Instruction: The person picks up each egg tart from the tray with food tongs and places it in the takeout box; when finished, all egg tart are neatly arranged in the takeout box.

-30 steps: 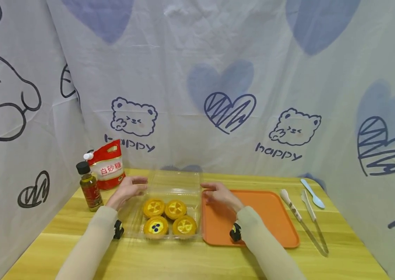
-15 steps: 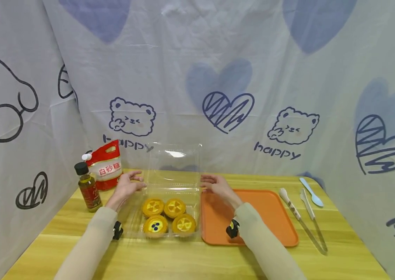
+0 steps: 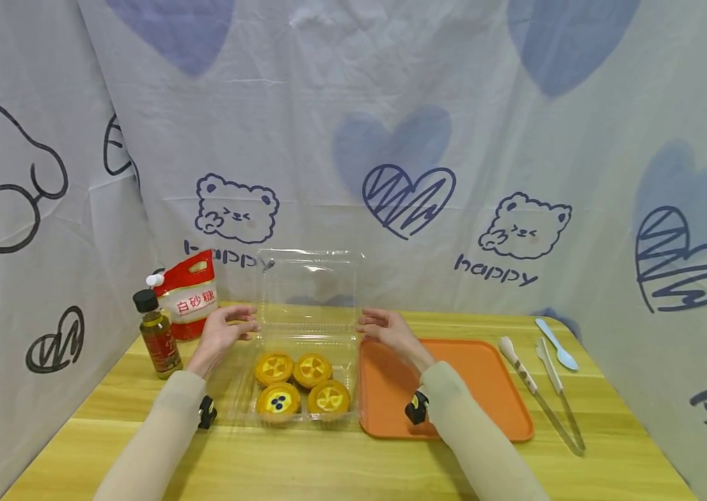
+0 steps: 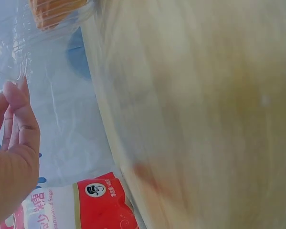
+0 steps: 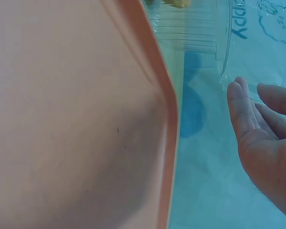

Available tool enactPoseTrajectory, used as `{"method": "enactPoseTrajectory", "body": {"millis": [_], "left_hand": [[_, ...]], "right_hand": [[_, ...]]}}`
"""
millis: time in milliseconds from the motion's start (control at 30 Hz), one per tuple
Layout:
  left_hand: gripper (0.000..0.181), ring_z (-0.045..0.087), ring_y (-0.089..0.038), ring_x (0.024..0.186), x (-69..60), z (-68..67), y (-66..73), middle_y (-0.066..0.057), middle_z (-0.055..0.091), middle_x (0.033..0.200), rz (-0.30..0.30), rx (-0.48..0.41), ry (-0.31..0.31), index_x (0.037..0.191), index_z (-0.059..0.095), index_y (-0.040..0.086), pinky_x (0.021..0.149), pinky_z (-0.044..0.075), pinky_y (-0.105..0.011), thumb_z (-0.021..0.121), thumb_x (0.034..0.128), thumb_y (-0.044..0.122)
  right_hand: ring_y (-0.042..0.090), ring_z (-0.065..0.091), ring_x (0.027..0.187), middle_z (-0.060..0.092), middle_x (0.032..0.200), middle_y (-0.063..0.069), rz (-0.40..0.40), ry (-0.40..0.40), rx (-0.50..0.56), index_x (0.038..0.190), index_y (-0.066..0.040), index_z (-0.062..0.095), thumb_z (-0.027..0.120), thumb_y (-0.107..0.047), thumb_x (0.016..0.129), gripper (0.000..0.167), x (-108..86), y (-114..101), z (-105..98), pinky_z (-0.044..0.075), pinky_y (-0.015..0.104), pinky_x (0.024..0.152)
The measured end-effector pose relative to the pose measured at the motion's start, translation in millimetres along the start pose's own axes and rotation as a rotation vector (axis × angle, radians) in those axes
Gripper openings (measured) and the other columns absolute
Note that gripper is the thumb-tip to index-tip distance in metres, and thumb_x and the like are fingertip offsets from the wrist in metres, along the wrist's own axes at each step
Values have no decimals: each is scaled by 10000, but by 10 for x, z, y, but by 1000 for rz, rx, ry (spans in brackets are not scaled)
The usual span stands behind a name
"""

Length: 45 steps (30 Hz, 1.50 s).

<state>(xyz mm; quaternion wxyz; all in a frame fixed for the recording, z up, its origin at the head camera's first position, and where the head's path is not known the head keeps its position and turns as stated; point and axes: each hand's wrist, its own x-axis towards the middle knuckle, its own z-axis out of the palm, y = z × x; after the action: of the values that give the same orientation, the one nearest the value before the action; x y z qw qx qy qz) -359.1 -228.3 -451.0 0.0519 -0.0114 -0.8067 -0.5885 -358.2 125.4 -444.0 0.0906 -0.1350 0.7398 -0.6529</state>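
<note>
A clear plastic clamshell box (image 3: pixel 354 390) stands on the table with several round egg tarts (image 3: pixel 312 370) in its base. One tart (image 3: pixel 278 401) bears dark berries. The transparent lid (image 3: pixel 310 278) rises upright at the back of the box. At the lid's left edge is my left hand (image 3: pixel 222 337), its fingertips close to the plastic, fingers loosely extended. My right hand (image 3: pixel 394 337) is at the lid's right edge, with its fingers extended. In the right wrist view the thumb (image 5: pixel 276 98) is apart from the fingers. Whether the fingertips touch the lid is hard to tell.
An orange tray (image 3: pixel 485 390) lies right of the box, under my right forearm. Beyond it are tongs (image 3: pixel 544 396) and a pale blue spoon (image 3: pixel 559 344). On the left stand a sugar bag (image 3: pixel 189 296) and a dark-capped bottle (image 3: pixel 159 337). Printed cloth (image 3: pixel 316 139) hangs behind.
The lid has swung up from lying back on the table to standing upright. Both hands have risen slightly beside it, and the tarts stay in place.
</note>
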Motion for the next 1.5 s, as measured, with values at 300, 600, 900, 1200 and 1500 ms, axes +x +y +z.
{"method": "enactPoseTrajectory", "body": {"millis": [300,600,900,1200,1500], "left_hand": [[281,633,-340,946,-36,-26,36,-185,689,1097,31,109,46,1184,665,-14,592,536,-238,668,926,97],[287,704,-254,888,-11,-15,37,-193,702,1084,18,37,41,1182,650,-57,629,583,-279,664,924,68],[317,729,-201,887,-136,-81,43,-152,719,1047,-22,-76,-15,1179,630,-111,830,603,-362,672,916,61],[342,677,-101,830,-252,-176,58,-164,706,1116,-53,6,-95,1197,637,-106,779,605,-307,670,923,95],[323,621,-83,789,-329,-233,34,-215,675,1173,-120,46,-169,1220,616,-123,702,566,-246,534,935,7]], "right_hand": [[406,559,1233,513,1358,326,-23,2,-40,1396,104,441,541,33,961,452,-23,-35,5,503,456,1021],[365,571,1230,523,1367,292,-21,-2,-106,1385,68,471,561,31,951,445,-47,-62,-7,453,527,1055],[356,580,1215,575,1328,253,-51,-9,-138,1344,68,522,616,-70,950,428,-123,-12,13,499,461,1025],[431,494,1290,481,1386,342,-14,-66,-7,1360,160,449,432,-116,1050,415,-167,26,-7,431,539,1062],[324,517,1300,517,1418,220,0,-120,-145,1382,41,511,466,-334,1041,509,-283,60,-18,506,414,1027]]}}
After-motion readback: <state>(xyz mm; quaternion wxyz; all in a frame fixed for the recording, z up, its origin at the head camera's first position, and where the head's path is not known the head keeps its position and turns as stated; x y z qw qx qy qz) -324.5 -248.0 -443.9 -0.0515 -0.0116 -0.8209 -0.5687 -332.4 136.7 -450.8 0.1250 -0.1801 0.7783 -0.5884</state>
